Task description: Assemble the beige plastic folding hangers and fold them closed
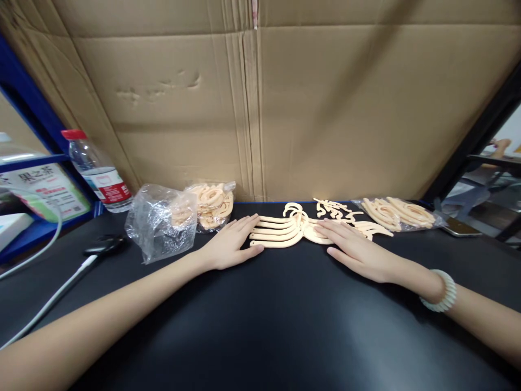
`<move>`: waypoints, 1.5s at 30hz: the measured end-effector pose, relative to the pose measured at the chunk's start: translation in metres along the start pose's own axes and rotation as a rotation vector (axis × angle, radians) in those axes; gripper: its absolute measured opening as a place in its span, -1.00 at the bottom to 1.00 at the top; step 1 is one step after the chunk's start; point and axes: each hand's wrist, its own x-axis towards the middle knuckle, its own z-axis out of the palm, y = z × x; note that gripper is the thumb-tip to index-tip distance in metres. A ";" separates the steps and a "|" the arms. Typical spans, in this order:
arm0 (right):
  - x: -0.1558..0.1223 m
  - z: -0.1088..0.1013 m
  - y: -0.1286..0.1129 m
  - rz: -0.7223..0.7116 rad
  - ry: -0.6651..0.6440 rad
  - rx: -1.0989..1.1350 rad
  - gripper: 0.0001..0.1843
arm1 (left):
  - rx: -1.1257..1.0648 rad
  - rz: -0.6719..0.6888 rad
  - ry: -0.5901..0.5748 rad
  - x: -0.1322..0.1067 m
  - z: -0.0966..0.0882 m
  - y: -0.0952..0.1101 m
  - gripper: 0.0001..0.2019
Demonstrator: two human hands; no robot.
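Several flat, pale wooden cut-out pieces lie together on the black table, with a fan of long curved wooden strips at the left of the group. My left hand rests flat, its fingertips at the left ends of these strips. My right hand lies flat as well, fingers stretched over the right part of the group, a wide curved wooden piece. Part of that piece is hidden under the fingers. A leaf-like pointed wooden piece shows beyond the right hand. Small branching wooden pieces lie loose behind it.
At left are a crumpled clear plastic bag, bagged wooden pieces, a water bottle with a red cap, and a black device on a white cable. More bagged pieces and a phone lie right. Cardboard stands behind.
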 end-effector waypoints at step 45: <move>0.002 -0.002 0.102 0.188 0.273 -0.154 -0.55 | -0.074 0.172 0.242 -0.008 -0.005 0.011 -0.70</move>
